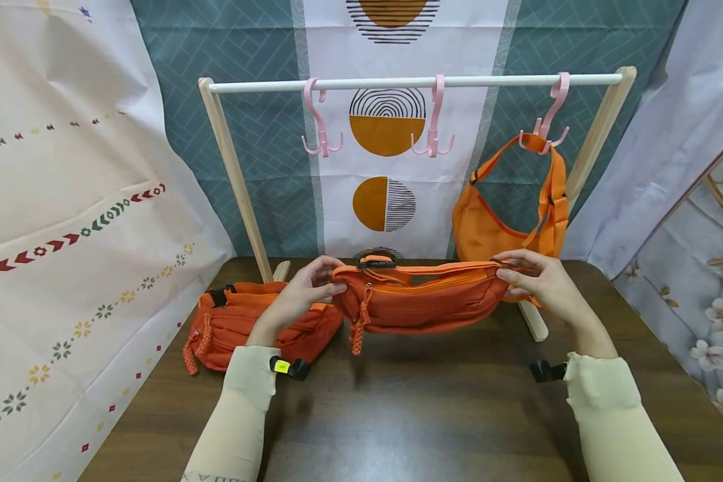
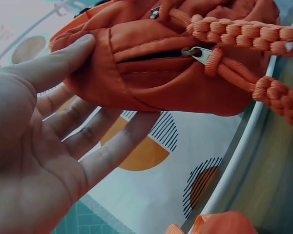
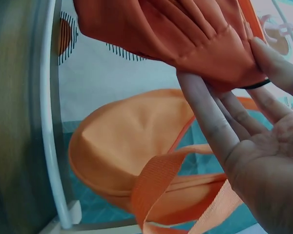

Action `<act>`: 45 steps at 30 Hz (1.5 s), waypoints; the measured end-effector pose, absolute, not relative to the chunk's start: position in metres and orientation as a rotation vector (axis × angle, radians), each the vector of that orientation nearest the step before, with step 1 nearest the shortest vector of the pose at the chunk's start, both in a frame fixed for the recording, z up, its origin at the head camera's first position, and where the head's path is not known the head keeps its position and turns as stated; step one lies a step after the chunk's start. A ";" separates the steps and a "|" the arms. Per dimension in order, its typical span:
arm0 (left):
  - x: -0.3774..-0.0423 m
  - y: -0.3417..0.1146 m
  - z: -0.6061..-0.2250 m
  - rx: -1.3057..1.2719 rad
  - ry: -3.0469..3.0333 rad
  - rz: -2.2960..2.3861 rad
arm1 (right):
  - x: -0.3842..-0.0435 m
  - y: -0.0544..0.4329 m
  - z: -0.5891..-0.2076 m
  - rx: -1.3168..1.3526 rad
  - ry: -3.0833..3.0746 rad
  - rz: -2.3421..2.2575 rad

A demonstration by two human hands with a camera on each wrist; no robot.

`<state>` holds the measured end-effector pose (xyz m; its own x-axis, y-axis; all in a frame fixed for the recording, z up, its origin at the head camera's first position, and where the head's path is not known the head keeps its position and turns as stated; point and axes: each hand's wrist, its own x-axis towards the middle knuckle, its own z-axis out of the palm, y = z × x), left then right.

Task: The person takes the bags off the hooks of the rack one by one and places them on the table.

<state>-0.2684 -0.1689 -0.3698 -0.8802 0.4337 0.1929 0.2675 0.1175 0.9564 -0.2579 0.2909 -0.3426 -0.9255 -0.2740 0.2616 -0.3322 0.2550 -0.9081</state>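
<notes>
A rust-orange waist bag [image 1: 434, 309] is held up level above the table, zip side toward me. My left hand [image 1: 304, 292] pinches its left end, thumb in front and fingers behind and below. At the opposite end my right hand [image 1: 545, 286] grips the fabric between thumb and fingers. A braided cord pull [image 1: 359, 328] dangles from the bag's top zip, and a black buckle [image 1: 376, 262] sits along its upper edge. The left wrist view shows a slightly parted zip pocket [image 2: 156, 57] with its own braided pull.
Behind stands a rack with a white rail [image 1: 373, 84] carrying pink hooks [image 1: 435, 127]. A lighter orange shoulder bag [image 1: 488, 227] hangs from the right hook. Another rust-orange waist bag [image 1: 307, 335] lies on the wooden table [image 1: 397, 415], beyond my left forearm.
</notes>
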 end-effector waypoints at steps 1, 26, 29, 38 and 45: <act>-0.269 -0.169 -0.370 0.712 2.241 1.857 | -0.258 0.292 -0.345 0.601 -2.447 1.809; -0.273 -0.176 -0.389 0.630 2.123 1.619 | -0.268 0.302 -0.385 0.713 -2.726 1.921; -0.276 -0.175 -0.394 0.615 2.097 1.598 | -0.271 0.302 -0.390 0.730 -2.742 1.938; -0.279 -0.170 -0.408 0.521 2.107 1.552 | -0.277 0.308 -0.405 0.656 -2.771 1.998; -0.277 -0.163 -0.409 0.460 2.113 1.575 | -0.280 0.310 -0.408 0.598 -2.785 1.996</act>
<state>-0.2772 -0.1627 -0.4088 -0.8369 0.5222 -0.1638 -0.0078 0.2880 0.9576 -0.2802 0.3096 -0.4081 -0.8865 -0.4571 -0.0725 -0.0784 0.3025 -0.9499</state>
